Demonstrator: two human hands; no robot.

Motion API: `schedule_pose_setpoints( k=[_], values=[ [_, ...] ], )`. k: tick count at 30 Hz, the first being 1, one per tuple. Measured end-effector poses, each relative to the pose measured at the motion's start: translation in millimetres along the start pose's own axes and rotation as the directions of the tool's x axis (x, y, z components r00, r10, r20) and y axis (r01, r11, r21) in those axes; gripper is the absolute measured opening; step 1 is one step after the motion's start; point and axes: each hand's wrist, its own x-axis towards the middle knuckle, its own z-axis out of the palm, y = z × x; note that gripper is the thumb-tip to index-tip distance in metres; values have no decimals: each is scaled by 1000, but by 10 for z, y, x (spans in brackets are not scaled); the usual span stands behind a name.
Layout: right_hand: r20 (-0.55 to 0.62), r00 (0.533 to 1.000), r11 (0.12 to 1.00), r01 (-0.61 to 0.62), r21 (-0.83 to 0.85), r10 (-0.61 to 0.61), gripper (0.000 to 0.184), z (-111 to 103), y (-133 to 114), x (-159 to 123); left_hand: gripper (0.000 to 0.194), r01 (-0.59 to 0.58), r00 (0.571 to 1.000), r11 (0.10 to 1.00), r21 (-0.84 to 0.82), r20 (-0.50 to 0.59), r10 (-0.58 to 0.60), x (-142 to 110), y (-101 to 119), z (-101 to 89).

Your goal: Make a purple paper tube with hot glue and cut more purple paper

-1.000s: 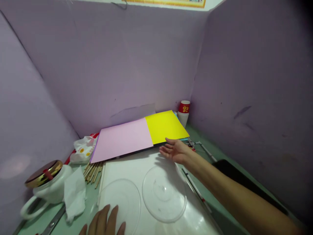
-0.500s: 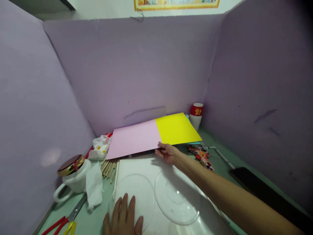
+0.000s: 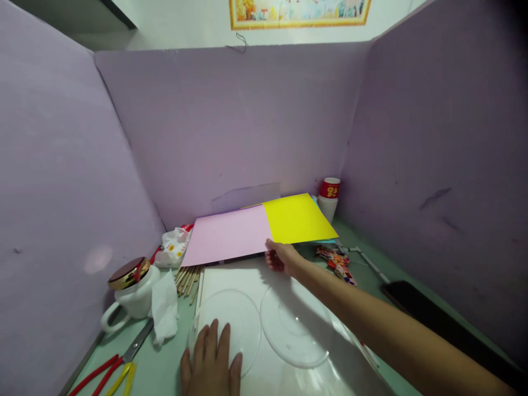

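My right hand [image 3: 282, 257] reaches forward and pinches the near right corner of a pink sheet of paper [image 3: 229, 234], its thumb on top and its other fingers curled beneath. Beside and partly under the pink sheet lies a yellow sheet [image 3: 301, 219], and a sliver of blue shows below that one. My left hand [image 3: 212, 360] rests open, fingers apart, over a round clear plastic lid [image 3: 243, 313] on a white board [image 3: 231, 275]. A second clear lid [image 3: 295, 335] lies to its right, under the shadow of my right arm.
At the left stand a white mug [image 3: 138, 300] with a gold-rimmed lid, a tissue [image 3: 165, 308], scissors [image 3: 136, 346] and wooden sticks [image 3: 188, 280]. Stacked paper cups [image 3: 329, 201], a patterned piece [image 3: 336, 264] and a dark phone-like object [image 3: 416, 302] are at the right. Purple panels [image 3: 231, 126] enclose the table.
The pink sheet has shifted slightly toward me, exposing a strip of yellow behind its far edge. My right fingers have curled tighter. The view has tilted up a little.
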Motion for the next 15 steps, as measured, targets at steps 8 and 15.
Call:
schedule_pose_setpoints(
  k=[8,15],
  values=[
    [-162,984,997,70,-33,-75,31,89,-14,-35,44,-13,1000,1000,-28,-22,13,-12,-17,2],
    [-200,972,992,124,-19,-126,31,16,-43,-173,45,-15,1000,999,-35,-17,14,-21,-10,-26]
  ],
)
